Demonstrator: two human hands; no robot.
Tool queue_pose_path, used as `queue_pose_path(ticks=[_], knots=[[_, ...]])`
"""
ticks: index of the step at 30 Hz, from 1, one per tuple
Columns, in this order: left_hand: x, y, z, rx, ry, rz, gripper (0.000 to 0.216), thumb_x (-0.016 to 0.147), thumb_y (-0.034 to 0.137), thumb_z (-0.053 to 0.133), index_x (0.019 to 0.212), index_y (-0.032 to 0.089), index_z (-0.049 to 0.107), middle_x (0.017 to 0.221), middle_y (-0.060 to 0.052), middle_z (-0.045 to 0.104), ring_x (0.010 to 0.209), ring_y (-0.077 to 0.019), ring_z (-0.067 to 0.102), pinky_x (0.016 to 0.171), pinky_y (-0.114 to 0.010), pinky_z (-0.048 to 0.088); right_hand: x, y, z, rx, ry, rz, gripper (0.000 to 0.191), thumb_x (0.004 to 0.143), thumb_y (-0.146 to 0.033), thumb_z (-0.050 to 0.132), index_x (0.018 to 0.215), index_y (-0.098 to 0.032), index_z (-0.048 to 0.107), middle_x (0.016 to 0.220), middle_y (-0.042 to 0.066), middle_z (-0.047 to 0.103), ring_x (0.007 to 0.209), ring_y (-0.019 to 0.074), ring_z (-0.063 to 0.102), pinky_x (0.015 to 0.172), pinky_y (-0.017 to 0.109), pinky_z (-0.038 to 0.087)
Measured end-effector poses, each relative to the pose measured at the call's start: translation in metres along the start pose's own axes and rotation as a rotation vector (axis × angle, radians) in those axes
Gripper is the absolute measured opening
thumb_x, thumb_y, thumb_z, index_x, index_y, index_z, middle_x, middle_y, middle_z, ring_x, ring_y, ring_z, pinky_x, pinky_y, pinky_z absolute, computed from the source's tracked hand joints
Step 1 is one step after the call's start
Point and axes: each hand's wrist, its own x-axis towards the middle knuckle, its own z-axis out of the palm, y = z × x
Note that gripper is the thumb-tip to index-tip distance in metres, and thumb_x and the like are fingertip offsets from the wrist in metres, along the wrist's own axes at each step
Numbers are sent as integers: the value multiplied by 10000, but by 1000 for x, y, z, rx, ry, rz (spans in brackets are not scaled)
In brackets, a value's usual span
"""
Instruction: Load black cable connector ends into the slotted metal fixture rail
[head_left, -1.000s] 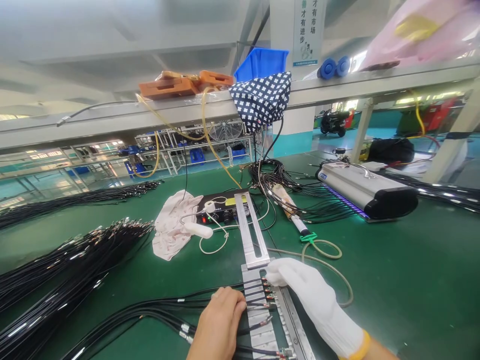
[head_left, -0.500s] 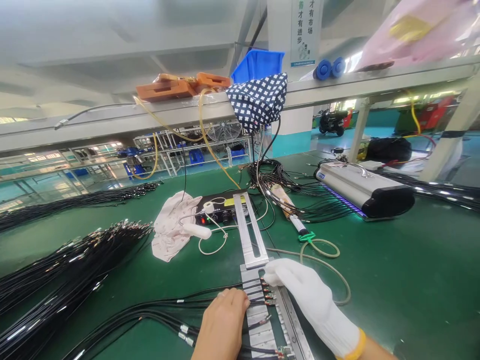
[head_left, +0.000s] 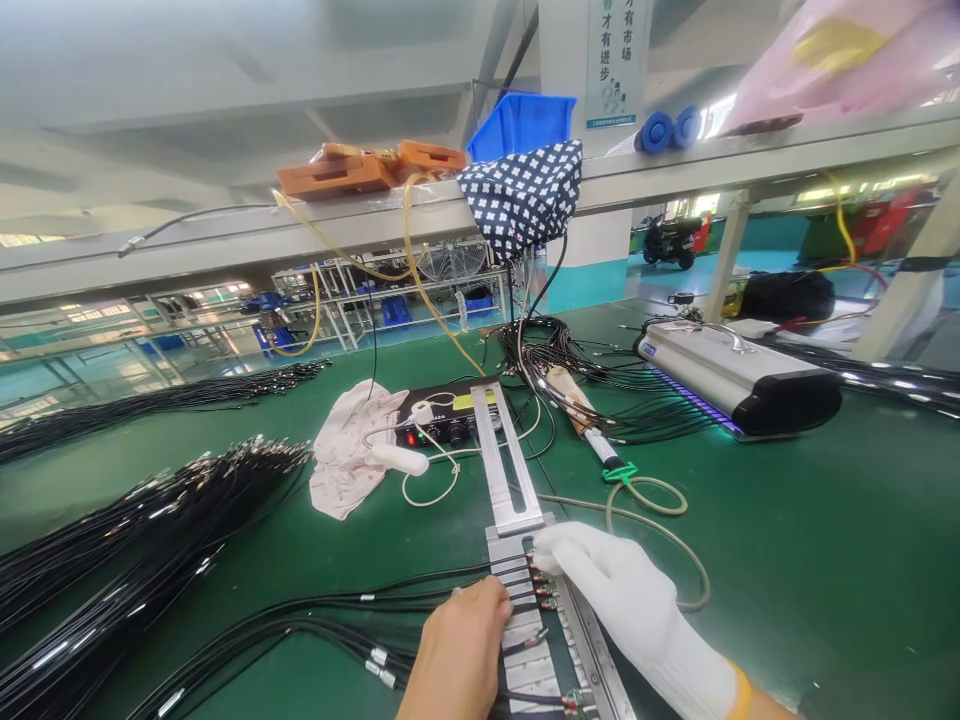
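cable ends at the slotted fixture

at the near edge of the table, your bare left hand [head_left: 461, 650] presses the black cables [head_left: 330, 615] flat, running left to right into the metal fixture [head_left: 525, 625]; your gloved right hand [head_left: 615, 590] fingers their tips, nearer, grasping nothing.

The slotted fixture [head_left: 536, 640] lies near the front edge of the bench [head_left: 787, 560], with the left hand [head_left: 461, 655] on its left side over the cables [head_left: 315, 615] and the right hand [head_left: 622, 600] on its right side. Behind it lie the control box [head_left: 442, 420] and, to the left, the cloth [head_left: 349, 450]; the lamp unit [head_left: 739, 380] lies behind and to the right. The shelf [head_left: 675, 170] runs above the far side.
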Motion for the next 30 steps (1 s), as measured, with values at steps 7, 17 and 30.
queue_pose_path(ticks=[7,17,30], knots=[[-1,-12,7,-101,61,109,238,994,211,280,985,168,515,923,-37,600,827,-195,522,732,-312,315,-17,0,-1,-287,12,-344,255,972,-349,438,1018,-355,688,1027,-141,646,957,70,608,862,207,442],[-3,4,1,136,41,155,217,976,133,355,959,128,570,1012,-64,589,969,-246,512,860,-400,396,-28,22,14,-825,81,-851,244,904,-192,428,1048,-189,625,926,67,607,840,209,559,803,349,402],[-22,0,17,404,23,360,404,839,3,426,1192,0,620,1088,-170,572,945,-260,521,858,-381,494,-34,11,26,-930,104,-798,201,777,-51,481,832,-186,620,744,52,595,667,244,592,683,385,481]])
